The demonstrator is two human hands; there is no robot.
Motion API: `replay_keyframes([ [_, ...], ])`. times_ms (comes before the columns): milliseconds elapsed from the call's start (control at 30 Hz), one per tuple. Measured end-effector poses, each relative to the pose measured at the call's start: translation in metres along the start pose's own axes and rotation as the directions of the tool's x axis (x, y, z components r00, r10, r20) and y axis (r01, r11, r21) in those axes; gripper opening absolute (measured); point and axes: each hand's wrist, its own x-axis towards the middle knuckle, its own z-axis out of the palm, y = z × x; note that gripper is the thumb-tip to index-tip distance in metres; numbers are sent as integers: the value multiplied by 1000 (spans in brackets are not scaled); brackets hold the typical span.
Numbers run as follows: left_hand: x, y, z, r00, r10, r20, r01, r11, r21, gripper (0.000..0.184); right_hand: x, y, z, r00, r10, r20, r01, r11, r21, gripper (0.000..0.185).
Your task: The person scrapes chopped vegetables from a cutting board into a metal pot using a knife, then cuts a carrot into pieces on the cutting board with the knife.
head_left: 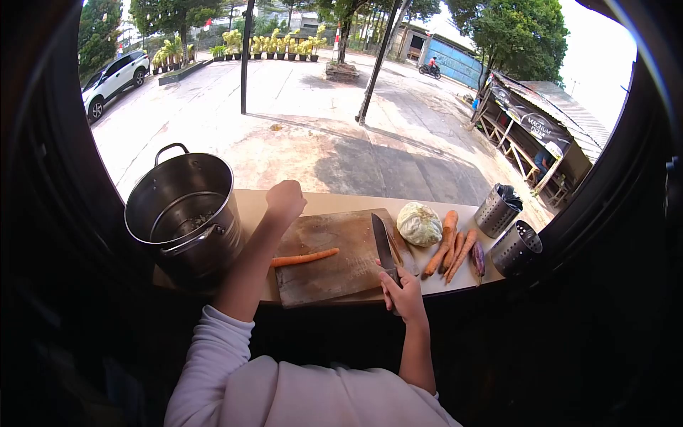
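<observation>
My right hand [404, 293] is wrapped round the handle of a large knife [382, 242], its dark blade pointing away from me over the right part of a wooden cutting board [320, 285]. My left hand [286, 199] is closed above the board's far left corner, near the pot; whatever its fingers hold, if anything, is hidden. One orange carrot [306, 257] lies across the left side of the board, partly behind my left forearm. Right of the board sits a pale green cabbage [419, 224].
A big metal pot [226, 213] stands at the left. Several carrots [447, 245] and a purple vegetable [478, 260] lie on the right of the table [252, 201]. Two perforated metal holders [496, 215] stand at the right end. Posts, a paved yard and a parked car are beyond.
</observation>
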Motion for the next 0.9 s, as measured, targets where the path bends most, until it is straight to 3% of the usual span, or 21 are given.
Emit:
replay_keyframes([
  [167,-7,7,-4,1000,-11,4,11,1000,-8,15,0,1,0,1000,-5,1,5,1000,-6,35],
  [267,-39,27,-33,990,120,78,-112,989,-92,19,0,-1,0,1000,-12,-3,12,1000,-8,34],
  [367,-77,44,-56,961,154,230,-139,987,-79,27,-1,-2,1,1000,-14,-17,14,1000,-9,34],
  [467,-113,28,-51,908,372,194,-354,927,-125,33,0,-1,1,1000,-16,-14,15,1000,-20,35],
  [567,-135,19,-49,905,360,226,-306,921,-241,36,-1,-3,-1,1000,-13,10,14,999,-30,34],
  [667,-147,16,-44,924,373,88,-334,896,-293,32,1,-1,-1,1000,-8,13,9,1000,-1,32],
  [767,-152,18,-43,944,318,87,-275,906,-322,31,1,2,-2,1000,-17,5,17,999,29,32],
  [900,-158,20,-38,947,321,0,-307,905,-296,24,1,4,0,998,-47,-45,46,998,-32,34],
])
